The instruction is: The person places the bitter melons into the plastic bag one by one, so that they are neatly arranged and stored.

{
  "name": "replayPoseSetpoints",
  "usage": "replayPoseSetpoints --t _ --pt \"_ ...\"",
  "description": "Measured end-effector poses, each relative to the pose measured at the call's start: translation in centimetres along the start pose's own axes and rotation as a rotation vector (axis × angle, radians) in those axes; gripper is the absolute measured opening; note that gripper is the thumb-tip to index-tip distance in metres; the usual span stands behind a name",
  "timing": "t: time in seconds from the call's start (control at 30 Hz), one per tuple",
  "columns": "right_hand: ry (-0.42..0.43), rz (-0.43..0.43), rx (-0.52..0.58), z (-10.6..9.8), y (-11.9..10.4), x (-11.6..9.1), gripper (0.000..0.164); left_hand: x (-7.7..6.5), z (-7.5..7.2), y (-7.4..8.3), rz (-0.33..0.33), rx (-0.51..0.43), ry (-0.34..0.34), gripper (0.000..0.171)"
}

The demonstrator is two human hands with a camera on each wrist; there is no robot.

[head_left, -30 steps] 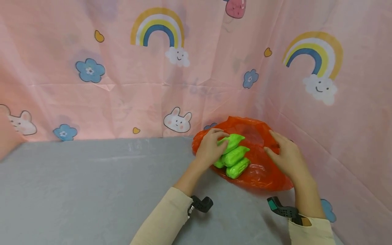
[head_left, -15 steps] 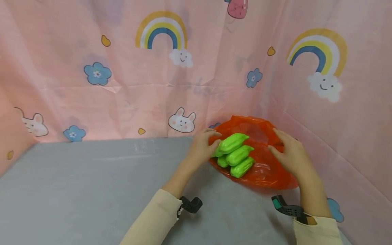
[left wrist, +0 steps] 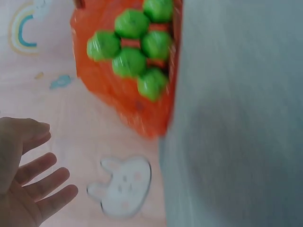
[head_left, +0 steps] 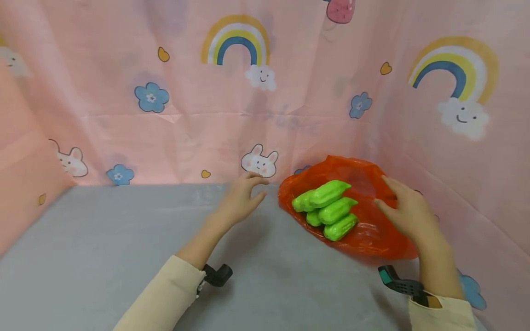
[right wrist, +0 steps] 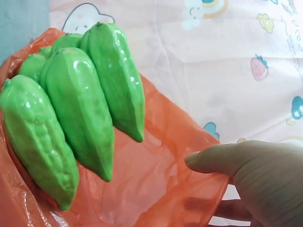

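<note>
Several glossy green, ridged bitter melons point(head_left: 334, 209) lie stacked in the red plastic bag point(head_left: 391, 241), their pointed ends toward the right. In the right wrist view, the pointed melons point(right wrist: 78, 113) fill the left of the bag. My right hand point(head_left: 414, 216) is at the bag's right side. Its thumb point(right wrist: 213, 160) lies over the inner face, while the fingers are behind the thin plastic, with the edge between them. My left hand point(head_left: 240, 200) is in the air left of the bag, holding nothing, its fingers loosely spread.
A grey tabletop point(head_left: 124, 248) runs under the bag. Behind it hangs a pink printed cloth point(head_left: 198, 133), and another stretch of pink cloth point(head_left: 505, 193) stands close by my right arm. Each wrist carries a black camera mount point(head_left: 217, 276).
My left hand has let go of the top left bitter melon and moved away to the left. The right hand stays at the bag's edge. The head view has shifted somewhat.
</note>
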State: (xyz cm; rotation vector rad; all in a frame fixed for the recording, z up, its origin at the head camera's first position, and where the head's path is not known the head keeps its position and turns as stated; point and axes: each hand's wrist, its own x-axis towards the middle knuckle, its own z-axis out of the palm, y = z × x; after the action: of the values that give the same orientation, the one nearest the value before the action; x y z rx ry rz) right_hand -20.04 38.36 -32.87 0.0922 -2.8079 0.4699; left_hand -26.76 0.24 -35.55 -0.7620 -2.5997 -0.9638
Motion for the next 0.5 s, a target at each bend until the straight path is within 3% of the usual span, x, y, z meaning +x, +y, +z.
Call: replayPoseSetpoints --t 0.23,0.5 --pt "-0.042 0.014 -0.020 -0.9 0.5 -0.6 0.077 -2.2 -2.6 -2.7 -0.040 0.117 -0.032 0.031" --pt "-0.129 0.009 -0.072 -2.2 -0.2 -1.1 0.077 -4.3 -5.4 -5.5 -0.039 0.222 -0.062 0.032"
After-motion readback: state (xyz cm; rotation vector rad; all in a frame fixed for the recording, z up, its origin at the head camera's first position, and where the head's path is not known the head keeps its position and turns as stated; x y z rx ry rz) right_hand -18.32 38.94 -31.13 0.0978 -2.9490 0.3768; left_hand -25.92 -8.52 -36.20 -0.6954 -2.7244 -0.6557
